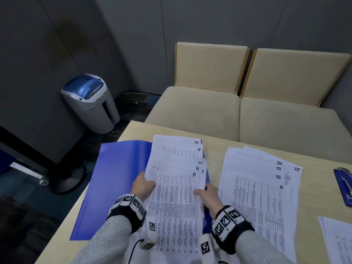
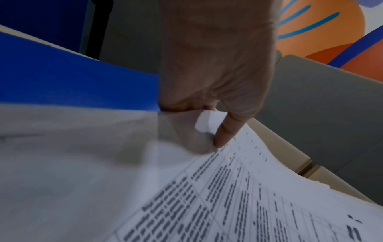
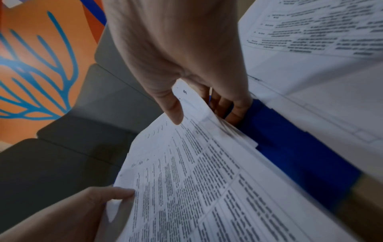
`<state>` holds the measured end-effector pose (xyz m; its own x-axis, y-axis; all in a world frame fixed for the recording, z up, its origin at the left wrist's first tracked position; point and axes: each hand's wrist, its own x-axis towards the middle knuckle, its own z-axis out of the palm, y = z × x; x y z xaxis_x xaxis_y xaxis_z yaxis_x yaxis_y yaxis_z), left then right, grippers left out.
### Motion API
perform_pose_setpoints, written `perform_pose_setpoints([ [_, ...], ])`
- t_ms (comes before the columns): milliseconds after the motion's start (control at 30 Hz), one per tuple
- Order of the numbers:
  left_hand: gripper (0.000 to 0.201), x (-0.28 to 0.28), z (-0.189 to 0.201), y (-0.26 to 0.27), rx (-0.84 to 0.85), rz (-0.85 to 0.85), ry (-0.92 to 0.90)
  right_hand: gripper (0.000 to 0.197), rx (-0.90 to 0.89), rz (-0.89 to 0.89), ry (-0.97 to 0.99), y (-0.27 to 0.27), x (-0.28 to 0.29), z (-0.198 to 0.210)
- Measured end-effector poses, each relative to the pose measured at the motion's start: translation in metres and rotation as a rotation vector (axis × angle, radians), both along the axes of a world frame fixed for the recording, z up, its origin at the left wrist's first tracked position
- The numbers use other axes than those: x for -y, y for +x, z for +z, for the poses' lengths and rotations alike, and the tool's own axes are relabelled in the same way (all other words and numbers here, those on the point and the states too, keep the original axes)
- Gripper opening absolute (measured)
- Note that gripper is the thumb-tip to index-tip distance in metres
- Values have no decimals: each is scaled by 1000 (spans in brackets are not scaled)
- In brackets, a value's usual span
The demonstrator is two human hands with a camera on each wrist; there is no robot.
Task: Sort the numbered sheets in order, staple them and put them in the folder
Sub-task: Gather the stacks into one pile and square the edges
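Note:
A fanned bundle of printed sheets (image 1: 176, 189), numbered 11 to 20 at their top right corners, is lifted above the open blue folder (image 1: 114, 183). My left hand (image 1: 143, 184) pinches the bundle's left edge, thumb on top (image 2: 222, 135). My right hand (image 1: 206, 195) grips the right edge, thumb on the top sheet (image 3: 174, 111) and fingers curled underneath. To the right on the table lies a second fanned pile of sheets (image 1: 262, 191) numbered 21 to 25. A blue stapler (image 1: 343, 184) lies at the table's right edge.
Another stack of sheets (image 1: 337, 242) sits at the near right corner of the wooden table (image 1: 314, 168). Beige cushioned seats (image 1: 228, 103) stand behind the table. A grey and blue bin (image 1: 89, 103) stands on the floor to the left.

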<state>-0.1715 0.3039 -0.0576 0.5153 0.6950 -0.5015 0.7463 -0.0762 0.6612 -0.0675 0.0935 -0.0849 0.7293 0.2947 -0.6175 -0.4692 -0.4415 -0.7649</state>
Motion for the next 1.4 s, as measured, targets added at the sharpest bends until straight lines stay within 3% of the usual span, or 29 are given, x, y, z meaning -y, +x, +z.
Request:
perform_pose_setpoints([
  [133,36,14,28,-5,69,-198,112,37,-33,8,55,-4,4,2],
  [300,22,31,79,-1,279,-342,270,22,-78,-34,159,-6,21,24],
  [500,49,51,149,19,535,-448,118,41,-36,-213,473,22,67,99],
  [700,42,101,187,56,812,-563,-2,36,31,-253,752,51,148,163],
  [800,41,129,183,71,787,-582,-50,17,43,-275,705,52,180,172],
  [933,38,179,181,83,810,-592,14,41,127,-424,597,47,216,175],
  [1067,37,211,186,88,763,-636,5,39,87,-484,629,42,246,179],
  [1167,30,232,204,92,679,-796,258,36,-38,-503,626,39,264,165],
  [1400,52,292,264,92,507,-1204,877,9,-273,-588,772,20,264,143],
])
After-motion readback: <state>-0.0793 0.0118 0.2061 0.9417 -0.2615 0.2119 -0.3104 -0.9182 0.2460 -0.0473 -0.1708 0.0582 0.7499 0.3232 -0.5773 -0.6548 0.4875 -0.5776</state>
